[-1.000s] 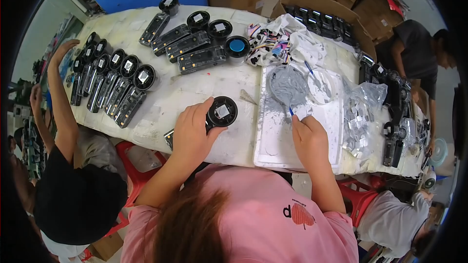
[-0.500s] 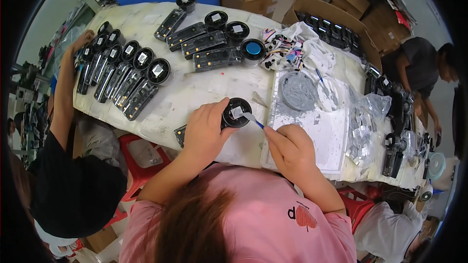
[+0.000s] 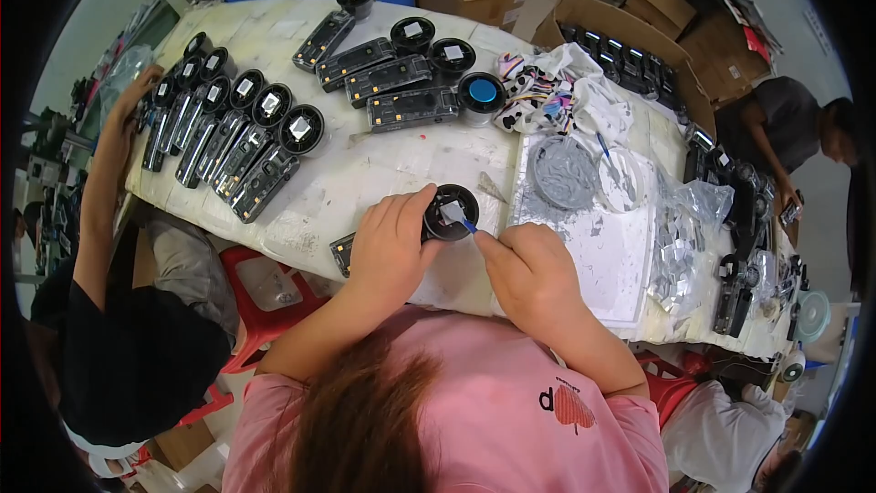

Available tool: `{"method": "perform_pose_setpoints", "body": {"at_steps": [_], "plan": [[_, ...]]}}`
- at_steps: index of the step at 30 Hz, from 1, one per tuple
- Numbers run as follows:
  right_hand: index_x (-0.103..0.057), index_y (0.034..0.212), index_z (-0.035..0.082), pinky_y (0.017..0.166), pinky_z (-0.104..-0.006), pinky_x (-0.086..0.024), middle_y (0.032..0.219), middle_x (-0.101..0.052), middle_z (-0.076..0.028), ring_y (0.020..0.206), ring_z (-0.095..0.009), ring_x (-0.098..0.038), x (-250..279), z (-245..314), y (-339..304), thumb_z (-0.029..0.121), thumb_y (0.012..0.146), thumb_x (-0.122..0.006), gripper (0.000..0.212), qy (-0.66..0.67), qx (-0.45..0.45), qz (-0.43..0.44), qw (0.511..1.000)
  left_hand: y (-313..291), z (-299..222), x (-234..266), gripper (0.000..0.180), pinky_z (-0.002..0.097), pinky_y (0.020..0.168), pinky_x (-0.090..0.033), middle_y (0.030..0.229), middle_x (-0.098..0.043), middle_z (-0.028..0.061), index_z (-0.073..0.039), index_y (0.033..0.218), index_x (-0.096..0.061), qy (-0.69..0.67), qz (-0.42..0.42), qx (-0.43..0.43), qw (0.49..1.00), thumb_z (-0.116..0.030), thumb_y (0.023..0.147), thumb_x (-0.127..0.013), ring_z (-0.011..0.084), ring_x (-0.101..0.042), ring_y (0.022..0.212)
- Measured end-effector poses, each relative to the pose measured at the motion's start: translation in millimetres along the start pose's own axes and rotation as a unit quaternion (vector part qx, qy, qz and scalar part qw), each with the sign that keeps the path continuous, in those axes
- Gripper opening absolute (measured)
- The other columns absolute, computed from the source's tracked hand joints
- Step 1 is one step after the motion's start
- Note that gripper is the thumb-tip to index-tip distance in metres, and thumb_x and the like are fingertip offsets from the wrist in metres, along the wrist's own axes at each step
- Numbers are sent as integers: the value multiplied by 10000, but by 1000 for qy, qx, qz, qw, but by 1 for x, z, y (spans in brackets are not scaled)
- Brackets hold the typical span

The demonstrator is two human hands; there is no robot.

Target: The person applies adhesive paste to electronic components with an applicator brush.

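Note:
My left hand (image 3: 388,242) is closed around a black handheld device, its fingers against the rim of the round head (image 3: 453,232). The device's rectangular body (image 3: 341,254) pokes out left of that hand, near the table's front edge. Inside the round head is a pale square (image 3: 450,210). My right hand (image 3: 531,265) pinches a small spatula by its blue handle (image 3: 469,225). Its tip is in the round head at the pale square; exactly how the blade touches it is too small to tell.
A tub of grey paste (image 3: 558,184) and a white dish (image 3: 621,187) with another blue-handled tool stand on a smeared white board (image 3: 598,288). Several similar devices (image 3: 401,110) lie beyond. A patterned cloth (image 3: 552,91), a clear bag (image 3: 680,260), and a co-worker's arm (image 3: 105,183) flank the table.
My right hand has moved left, bringing the spatula further into the round head. My left hand still holds the device. At the right, a person's hand has moved nearer the table.

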State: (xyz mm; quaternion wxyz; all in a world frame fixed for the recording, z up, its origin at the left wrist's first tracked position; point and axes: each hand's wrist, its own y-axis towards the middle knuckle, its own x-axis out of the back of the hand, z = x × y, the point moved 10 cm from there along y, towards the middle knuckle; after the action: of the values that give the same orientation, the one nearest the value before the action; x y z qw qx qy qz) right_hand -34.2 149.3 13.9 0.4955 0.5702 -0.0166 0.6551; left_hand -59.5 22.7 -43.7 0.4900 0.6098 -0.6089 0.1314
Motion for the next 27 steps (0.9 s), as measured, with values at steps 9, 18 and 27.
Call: {"method": "perform_pose_setpoints", "body": {"at_steps": [9,18,27], "plan": [[-677,983,-22,595,-389,-424,776,-557,-108,678,-281,-529,9,9,2,-49,698,-673,286,11,-10,42,999,-3,2,0,693,430,802,-456,1023,-615,172,-4,1249,-513,-5,6,10,1000,-124,648,-836,357,-584,928],[-686,926,-8,555,-390,-426,726,-538,-114,641,-291,-532,76,-71,-42,-44,742,-697,188,-85,-150,-125,977,-8,67,23,781,421,922,-455,1120,-599,189,-11,1331,-492,24,-31,167,985,-147,651,-851,375,-573,1042],[-683,1077,44,704,-363,-506,947,-607,-129,806,-283,-615,76,-137,-85,68,790,-732,293,-81,-270,-32,959,-12,103,78,735,436,994,-349,1167,-560,142,-35,1323,-522,173,-146,191,955,-159,674,-843,338,-467,1132]]}}
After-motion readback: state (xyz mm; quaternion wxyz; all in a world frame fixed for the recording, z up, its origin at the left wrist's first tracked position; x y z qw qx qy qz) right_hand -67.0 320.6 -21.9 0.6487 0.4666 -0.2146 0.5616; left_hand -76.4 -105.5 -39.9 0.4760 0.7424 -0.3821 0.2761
